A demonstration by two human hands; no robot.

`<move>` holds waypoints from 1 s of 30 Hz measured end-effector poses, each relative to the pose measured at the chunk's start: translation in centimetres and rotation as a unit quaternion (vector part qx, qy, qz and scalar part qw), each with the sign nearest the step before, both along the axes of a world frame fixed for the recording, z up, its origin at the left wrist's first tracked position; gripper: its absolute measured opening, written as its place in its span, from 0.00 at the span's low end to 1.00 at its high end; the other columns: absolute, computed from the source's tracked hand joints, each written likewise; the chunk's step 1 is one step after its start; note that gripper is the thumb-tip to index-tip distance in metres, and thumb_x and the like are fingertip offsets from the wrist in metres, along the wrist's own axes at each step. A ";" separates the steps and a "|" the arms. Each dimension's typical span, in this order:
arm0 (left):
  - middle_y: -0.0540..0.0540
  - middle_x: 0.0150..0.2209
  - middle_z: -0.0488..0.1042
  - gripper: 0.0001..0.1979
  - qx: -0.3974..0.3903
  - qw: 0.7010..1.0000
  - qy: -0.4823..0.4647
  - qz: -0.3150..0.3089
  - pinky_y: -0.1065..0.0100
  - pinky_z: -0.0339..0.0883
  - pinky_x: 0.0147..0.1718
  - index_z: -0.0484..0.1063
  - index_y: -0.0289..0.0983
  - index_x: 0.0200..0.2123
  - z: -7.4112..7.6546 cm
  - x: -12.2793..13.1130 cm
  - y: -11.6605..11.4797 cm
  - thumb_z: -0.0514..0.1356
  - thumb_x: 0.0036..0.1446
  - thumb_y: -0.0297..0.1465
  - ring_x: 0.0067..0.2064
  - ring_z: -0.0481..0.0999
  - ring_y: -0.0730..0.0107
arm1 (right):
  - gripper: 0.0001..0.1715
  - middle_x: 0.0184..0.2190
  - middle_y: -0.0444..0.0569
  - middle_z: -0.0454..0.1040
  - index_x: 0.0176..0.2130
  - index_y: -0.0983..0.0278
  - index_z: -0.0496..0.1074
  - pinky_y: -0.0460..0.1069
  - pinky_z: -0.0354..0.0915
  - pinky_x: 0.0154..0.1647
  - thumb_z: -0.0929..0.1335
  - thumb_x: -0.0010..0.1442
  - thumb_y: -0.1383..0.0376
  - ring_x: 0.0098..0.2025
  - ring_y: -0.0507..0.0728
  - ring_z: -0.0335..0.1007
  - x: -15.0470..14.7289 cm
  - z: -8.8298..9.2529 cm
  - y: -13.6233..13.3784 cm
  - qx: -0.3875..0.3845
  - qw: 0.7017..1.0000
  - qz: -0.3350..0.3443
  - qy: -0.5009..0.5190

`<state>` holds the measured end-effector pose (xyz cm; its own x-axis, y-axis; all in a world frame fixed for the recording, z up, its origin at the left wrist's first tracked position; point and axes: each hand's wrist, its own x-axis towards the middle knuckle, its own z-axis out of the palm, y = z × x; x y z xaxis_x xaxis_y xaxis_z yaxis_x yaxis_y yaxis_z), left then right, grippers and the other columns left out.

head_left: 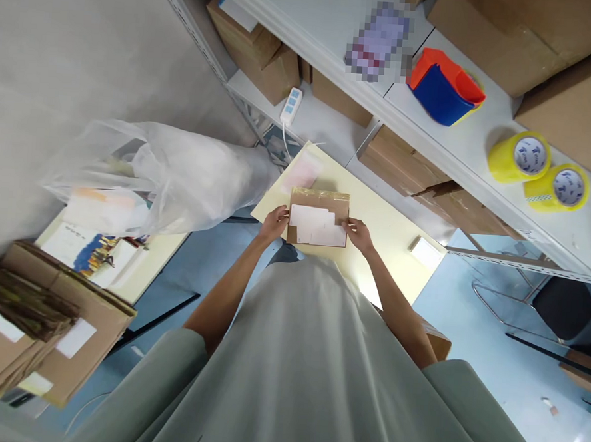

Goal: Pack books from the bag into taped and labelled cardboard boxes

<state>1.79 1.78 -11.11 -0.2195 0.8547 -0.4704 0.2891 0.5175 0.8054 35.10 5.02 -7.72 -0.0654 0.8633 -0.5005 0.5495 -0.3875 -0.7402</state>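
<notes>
A small cardboard box (319,197) is at the front edge of the pale yellow table (394,237), close to my body. White paper labels (320,224) overlap on its upper face, and tape runs along its far edge. My left hand (275,224) grips the box's left side, fingers closed at the edge. On the opposite side my right hand (359,235) holds the right edge between thumb and fingers. Behind the box, a pinkish sheet (304,171) lies on the table. A small white box-like item (425,251) rests near the table's right corner.
A shelf (332,33) above the table carries a blue and orange tape dispenser (444,90), yellow tape rolls (520,157) and large cartons (537,36). A power strip (291,106) sits on the lower shelf. Left are a plastic bag (198,175) and flattened cardboard (70,300); right, a chair (563,307).
</notes>
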 end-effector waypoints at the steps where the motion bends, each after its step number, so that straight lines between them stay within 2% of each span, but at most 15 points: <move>1: 0.35 0.55 0.86 0.26 -0.004 1.000 -0.010 0.004 0.49 0.82 0.58 0.81 0.37 0.60 0.5 0.2 0.2 0.65 0.60 0.36 0.57 0.87 0.48 | 0.25 0.57 0.60 0.84 0.50 0.61 0.82 0.60 0.81 0.58 0.74 0.69 0.44 0.53 0.64 0.86 -0.2 0.5 -0.1 0.001 1.000 0.001 0.002; 3: 0.36 0.53 0.87 0.26 -0.010 0.999 -0.036 0.026 0.50 0.81 0.60 0.80 0.36 0.60 1.7 0.4 0.0 0.66 0.64 0.43 0.57 0.86 0.48 | 0.29 0.58 0.60 0.83 0.49 0.61 0.82 0.59 0.81 0.57 0.73 0.68 0.40 0.54 0.64 0.85 -0.1 1.6 -0.7 0.009 1.000 -0.008 0.008; 7: 0.34 0.55 0.85 0.35 0.033 0.995 -0.089 0.024 0.53 0.82 0.59 0.79 0.35 0.61 4.9 0.9 -0.9 0.61 0.70 0.60 0.56 0.87 0.50 | 0.41 0.60 0.61 0.82 0.52 0.61 0.80 0.60 0.81 0.57 0.71 0.65 0.29 0.58 0.67 0.83 1.3 4.3 -2.2 0.030 0.998 -0.049 0.035; 11: 0.33 0.59 0.84 0.41 0.057 0.991 -0.120 -0.002 0.53 0.81 0.61 0.76 0.35 0.65 6.8 1.7 -1.2 0.54 0.72 0.65 0.61 0.84 0.49 | 0.47 0.56 0.58 0.83 0.52 0.61 0.78 0.59 0.81 0.59 0.64 0.67 0.24 0.60 0.65 0.82 2.9 6.5 -3.3 0.032 0.992 -0.076 0.094; 13: 0.34 0.60 0.83 0.41 0.055 0.991 -0.120 -0.018 0.53 0.79 0.63 0.74 0.35 0.68 6.8 2.2 -0.9 0.53 0.73 0.63 0.65 0.82 0.50 | 0.48 0.54 0.57 0.83 0.51 0.60 0.77 0.59 0.80 0.61 0.61 0.68 0.23 0.60 0.64 0.81 3.4 6.8 -3.7 0.031 0.991 -0.078 0.105; 15: 0.33 0.61 0.83 0.40 0.026 0.994 -0.096 -0.034 0.54 0.79 0.63 0.75 0.36 0.68 6.5 2.6 -0.6 0.56 0.72 0.62 0.65 0.82 0.49 | 0.49 0.50 0.55 0.83 0.45 0.59 0.76 0.58 0.80 0.60 0.60 0.66 0.21 0.58 0.64 0.82 3.6 6.5 -4.1 0.016 0.994 -0.072 0.083; 18: 0.33 0.56 0.86 0.39 -0.044 0.996 -0.045 -0.061 0.54 0.79 0.59 0.75 0.36 0.67 5.8 2.9 -0.3 0.67 0.65 0.58 0.60 0.86 0.46 | 0.48 0.41 0.53 0.83 0.37 0.59 0.75 0.58 0.79 0.56 0.63 0.62 0.20 0.52 0.65 0.83 3.6 5.6 -4.7 -0.025 0.999 -0.043 0.020; 21: 0.32 0.56 0.86 0.39 -0.065 0.995 -0.024 -0.075 0.55 0.79 0.56 0.74 0.36 0.67 5.5 2.7 -0.3 0.72 0.61 0.53 0.55 0.88 0.46 | 0.44 0.42 0.55 0.86 0.36 0.58 0.78 0.58 0.77 0.57 0.67 0.61 0.22 0.53 0.67 0.84 3.4 5.2 -5.1 -0.044 0.998 -0.034 -0.006; 23: 0.33 0.56 0.86 0.35 -0.055 0.996 -0.024 -0.067 0.54 0.80 0.56 0.76 0.36 0.66 5.4 2.4 -0.2 0.71 0.62 0.49 0.52 0.89 0.48 | 0.42 0.46 0.56 0.87 0.40 0.59 0.80 0.59 0.77 0.58 0.69 0.61 0.24 0.53 0.67 0.84 3.4 5.2 -5.1 -0.043 0.998 -0.051 0.006; 26: 0.37 0.51 0.87 0.26 -0.023 0.998 -0.033 -0.039 0.55 0.82 0.53 0.79 0.37 0.60 5.1 1.6 0.3 0.66 0.65 0.45 0.48 0.89 0.53 | 0.43 0.47 0.56 0.87 0.44 0.59 0.80 0.60 0.78 0.57 0.71 0.59 0.24 0.52 0.65 0.85 3.8 5.2 -4.9 -0.026 0.996 -0.079 0.037; 30: 0.41 0.45 0.86 0.17 0.018 1.000 0.001 0.004 0.59 0.85 0.46 0.81 0.37 0.49 4.5 0.4 1.2 0.62 0.65 0.41 0.44 0.87 0.58 | 0.44 0.39 0.52 0.85 0.40 0.59 0.79 0.58 0.79 0.53 0.71 0.58 0.23 0.45 0.63 0.83 5.2 4.7 -4.7 0.008 0.995 -0.092 0.045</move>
